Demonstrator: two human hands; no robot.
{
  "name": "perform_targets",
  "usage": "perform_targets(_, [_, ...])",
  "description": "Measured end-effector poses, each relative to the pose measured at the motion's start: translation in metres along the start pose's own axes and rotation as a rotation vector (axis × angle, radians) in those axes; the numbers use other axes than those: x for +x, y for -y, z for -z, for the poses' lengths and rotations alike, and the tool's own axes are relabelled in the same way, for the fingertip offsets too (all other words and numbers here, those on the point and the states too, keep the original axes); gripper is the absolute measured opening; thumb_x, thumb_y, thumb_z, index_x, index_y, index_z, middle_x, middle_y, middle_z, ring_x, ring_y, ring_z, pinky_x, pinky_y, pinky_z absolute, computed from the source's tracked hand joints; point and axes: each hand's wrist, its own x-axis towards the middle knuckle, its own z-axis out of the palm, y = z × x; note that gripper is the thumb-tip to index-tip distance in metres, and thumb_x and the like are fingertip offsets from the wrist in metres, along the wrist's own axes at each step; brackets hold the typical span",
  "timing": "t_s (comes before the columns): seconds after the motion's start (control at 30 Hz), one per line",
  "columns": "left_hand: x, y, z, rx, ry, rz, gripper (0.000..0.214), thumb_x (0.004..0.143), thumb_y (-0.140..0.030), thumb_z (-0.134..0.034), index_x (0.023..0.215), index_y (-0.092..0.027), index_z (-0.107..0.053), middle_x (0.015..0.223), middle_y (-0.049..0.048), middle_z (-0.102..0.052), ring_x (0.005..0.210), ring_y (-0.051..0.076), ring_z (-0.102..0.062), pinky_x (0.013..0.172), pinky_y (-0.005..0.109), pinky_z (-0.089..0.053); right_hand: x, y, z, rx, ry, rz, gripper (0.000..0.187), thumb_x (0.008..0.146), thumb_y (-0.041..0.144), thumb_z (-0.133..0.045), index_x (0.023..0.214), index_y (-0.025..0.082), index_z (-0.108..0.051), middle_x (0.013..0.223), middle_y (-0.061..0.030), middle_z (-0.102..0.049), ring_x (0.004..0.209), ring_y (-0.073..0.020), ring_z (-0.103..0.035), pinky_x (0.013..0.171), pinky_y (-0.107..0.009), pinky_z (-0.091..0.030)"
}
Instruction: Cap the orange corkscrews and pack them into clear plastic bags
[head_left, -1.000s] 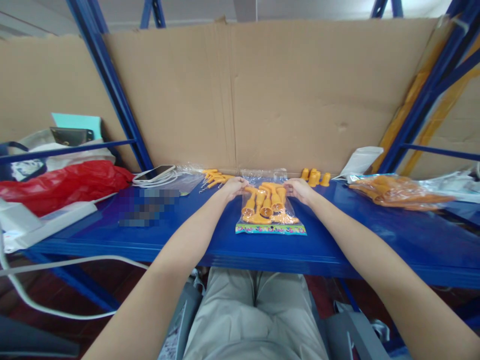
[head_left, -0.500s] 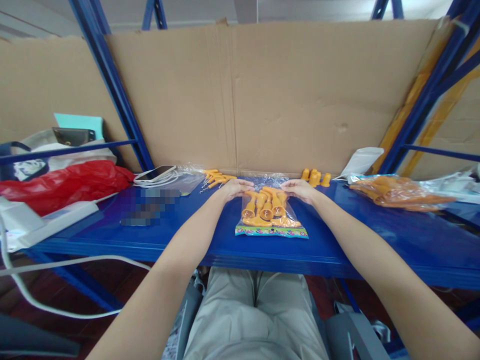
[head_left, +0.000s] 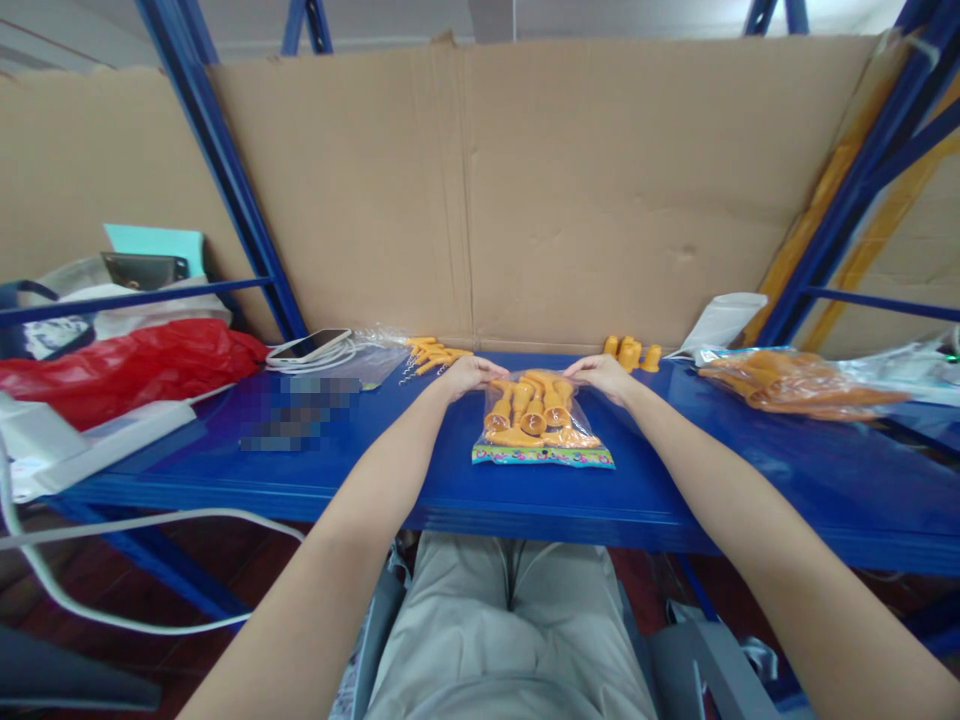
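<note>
A clear plastic bag (head_left: 541, 455) with a colourful printed strip along its near edge lies on the blue table. Several orange plastic corkscrew parts (head_left: 531, 405) fill it, some with round open ends facing me and metal spirals inside. My left hand (head_left: 471, 376) is closed at the bag's far left corner, fingertips pinching the plastic. At the far right corner my right hand (head_left: 602, 374) grips the edge in the same way. The far edge of the bag runs between both hands, level with the fingertips.
Orange corkscrews (head_left: 431, 352) with metal spirals lie behind my left hand. Several orange cup-shaped pieces (head_left: 630, 352) stand behind my right. A phone (head_left: 319, 345) with a white cable is at left, near a red plastic bag (head_left: 142, 360). More bagged orange parts (head_left: 795, 380) lie right.
The loose clear flap that stretched beyond my hands has gone from behind the bag, seemingly folded over. The bag's near edge has shifted slightly away from me. Both hands have hardly moved.
</note>
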Motion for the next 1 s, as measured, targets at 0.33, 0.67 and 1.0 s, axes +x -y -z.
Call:
perform_targets(0.33, [0.011,0.002,-0.008,0.278,-0.152,-0.227,0.029,0.061,0.006,-0.053,0.05,-0.017,-0.066,0.062,0.0019,-0.071,0.079,0.017,-0.069,0.082,0.028,-0.056,0.012,-0.004,0.002,-0.447,-0.008,0.32,0.026,0.059,0.001,-0.049,0.049,0.02,-0.065,0.055,0.0012,-0.065,0.056,-0.0145,-0.058,0.065,-0.026,-0.05])
perform_targets(0.67, [0.012,0.0,-0.01,0.608,-0.153,-0.371,0.029,0.056,0.004,-0.042,0.046,-0.018,-0.058,0.055,-0.002,-0.062,0.064,0.013,-0.062,0.073,0.022,-0.051,0.006,0.001,-0.003,-1.013,0.003,0.525,0.032,0.067,-0.002,-0.041,0.066,0.018,-0.066,0.08,-0.0069,-0.07,0.081,-0.0188,-0.063,0.076,-0.026,-0.045])
perform_targets(1.0, [0.009,0.001,-0.009,0.568,-0.064,-0.335,0.027,0.058,0.002,-0.045,0.049,-0.018,-0.061,0.06,0.0006,-0.067,0.067,0.015,-0.064,0.076,0.024,-0.052,-0.005,0.008,-0.005,-1.241,0.012,0.466,0.032,0.08,0.005,-0.043,0.084,0.02,-0.071,0.095,-0.008,-0.071,0.087,-0.0209,-0.063,0.072,-0.028,-0.041])
